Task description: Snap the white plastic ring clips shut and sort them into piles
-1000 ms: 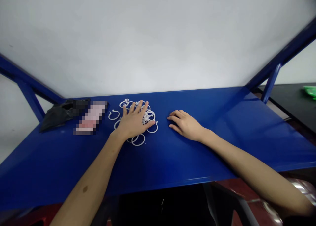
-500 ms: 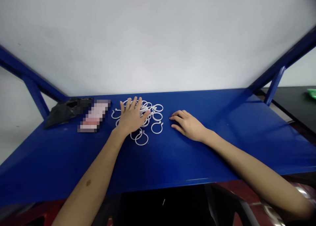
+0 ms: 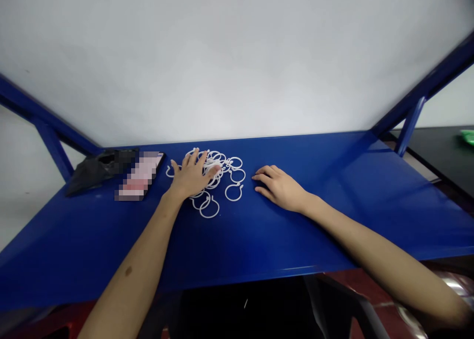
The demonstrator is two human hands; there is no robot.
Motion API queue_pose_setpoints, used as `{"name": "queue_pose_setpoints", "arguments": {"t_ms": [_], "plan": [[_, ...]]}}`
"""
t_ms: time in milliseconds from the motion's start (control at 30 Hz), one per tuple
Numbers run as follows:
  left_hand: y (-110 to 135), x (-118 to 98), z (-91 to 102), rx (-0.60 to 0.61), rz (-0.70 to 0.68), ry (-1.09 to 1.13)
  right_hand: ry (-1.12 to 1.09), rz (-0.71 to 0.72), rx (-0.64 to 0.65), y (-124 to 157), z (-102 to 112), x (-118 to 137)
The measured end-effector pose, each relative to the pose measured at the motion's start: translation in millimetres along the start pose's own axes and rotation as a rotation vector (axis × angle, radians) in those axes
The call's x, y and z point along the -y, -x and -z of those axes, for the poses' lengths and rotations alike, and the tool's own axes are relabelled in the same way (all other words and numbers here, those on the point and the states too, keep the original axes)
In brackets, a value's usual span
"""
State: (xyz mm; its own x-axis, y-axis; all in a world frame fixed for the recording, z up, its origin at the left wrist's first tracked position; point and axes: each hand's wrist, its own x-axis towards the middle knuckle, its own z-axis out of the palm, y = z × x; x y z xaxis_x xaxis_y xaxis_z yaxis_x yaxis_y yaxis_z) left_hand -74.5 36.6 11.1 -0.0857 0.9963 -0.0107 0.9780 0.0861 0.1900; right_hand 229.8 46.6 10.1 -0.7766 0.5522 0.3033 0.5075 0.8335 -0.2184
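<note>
A loose pile of white open rings [image 3: 214, 182] with small knobbed ends lies on the blue table [image 3: 252, 245]. My left hand [image 3: 190, 175] is over the left part of the pile, fingers spread, hiding some of the rings. Whether the palm presses on them I cannot tell. To the right of the pile, my right hand [image 3: 279, 187] rests on the tabletop with its fingers loosely bent and apart, holding nothing. Between the two hands, a single ring [image 3: 233, 192] lies at the pile's right edge.
Left of the pile lies a phone [image 3: 142, 173] with a blurred-out screen, and beside it a crumpled black plastic bag [image 3: 94, 171]. Blue metal braces [image 3: 411, 127] rise at both ends of the table. A pale wall [image 3: 237, 72] stands behind it.
My left hand has shifted slightly to the left over the pile, uncovering more rings on its right side. My right hand stays in about the same place.
</note>
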Motion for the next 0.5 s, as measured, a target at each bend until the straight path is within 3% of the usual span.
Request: {"name": "queue_pose_setpoints", "arguments": {"t_ms": [167,500], "plan": [[-0.6,0.3,-0.6,-0.014,-0.010,0.086,0.001,0.000,0.007,-0.1,0.3,0.5],[-1.7,0.6,3.0,0.022,-0.044,0.024,0.023,0.003,0.020,-0.1,1.5,0.7]]}}
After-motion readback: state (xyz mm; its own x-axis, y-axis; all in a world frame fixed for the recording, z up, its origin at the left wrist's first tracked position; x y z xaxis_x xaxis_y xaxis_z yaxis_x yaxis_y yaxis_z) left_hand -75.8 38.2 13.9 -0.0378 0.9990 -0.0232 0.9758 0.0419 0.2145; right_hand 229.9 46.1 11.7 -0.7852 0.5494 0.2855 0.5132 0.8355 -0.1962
